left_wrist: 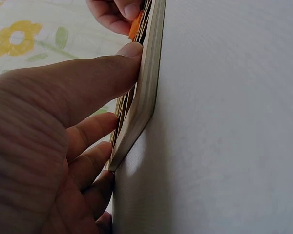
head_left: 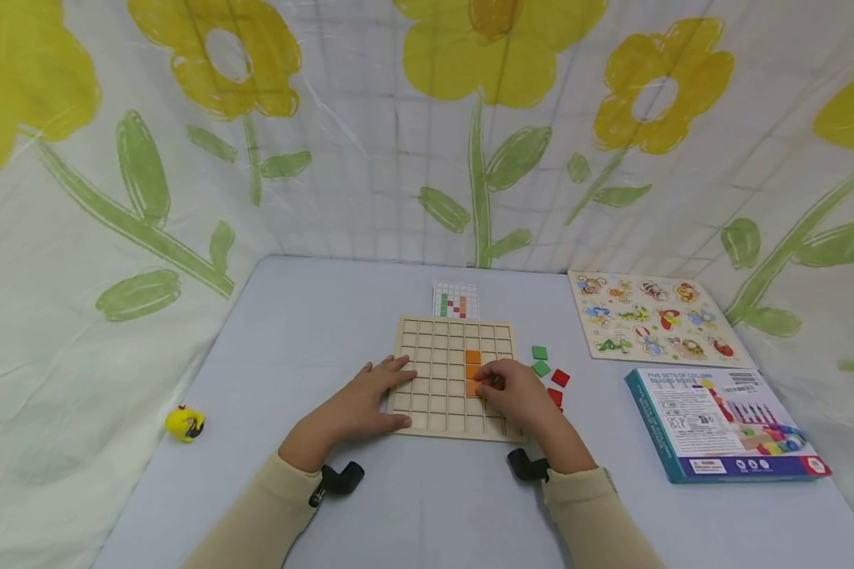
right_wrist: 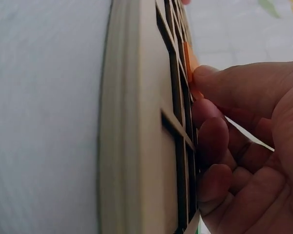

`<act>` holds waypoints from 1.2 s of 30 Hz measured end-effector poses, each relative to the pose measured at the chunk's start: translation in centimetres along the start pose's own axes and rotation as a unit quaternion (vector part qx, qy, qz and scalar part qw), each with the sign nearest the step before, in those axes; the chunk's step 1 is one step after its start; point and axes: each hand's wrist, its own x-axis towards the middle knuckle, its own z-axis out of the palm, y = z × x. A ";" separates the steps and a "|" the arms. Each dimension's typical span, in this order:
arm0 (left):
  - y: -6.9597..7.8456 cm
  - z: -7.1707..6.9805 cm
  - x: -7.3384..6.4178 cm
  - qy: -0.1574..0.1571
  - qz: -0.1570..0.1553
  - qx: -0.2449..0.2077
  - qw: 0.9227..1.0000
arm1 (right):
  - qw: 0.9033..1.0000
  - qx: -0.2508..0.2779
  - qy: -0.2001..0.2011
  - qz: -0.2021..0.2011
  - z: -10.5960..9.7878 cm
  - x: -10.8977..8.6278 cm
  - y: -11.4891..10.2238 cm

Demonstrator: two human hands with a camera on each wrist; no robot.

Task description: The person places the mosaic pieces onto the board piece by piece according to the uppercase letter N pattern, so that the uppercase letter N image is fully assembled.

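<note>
A wooden grid board lies on the table in front of me. Orange square tiles stand in a column right of its middle. My right hand is over the board's right part and pinches the lowest orange tile between thumb and fingers, right at the grid. At the board's left edge rests my left hand, fingers spread and thumb on the near rim. Behind the board lies a small pattern card with green, red and orange squares.
Green tiles and red tiles lie loose right of the board. Farther right are an insect puzzle board and a teal-edged box. A small yellow toy sits at the table's left edge.
</note>
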 end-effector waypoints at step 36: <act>0.0 0.0 0.1 -0.008 0.000 0.011 1.000 | 0.989 0.023 0.102 0.107 -9.1 -2.9 7.7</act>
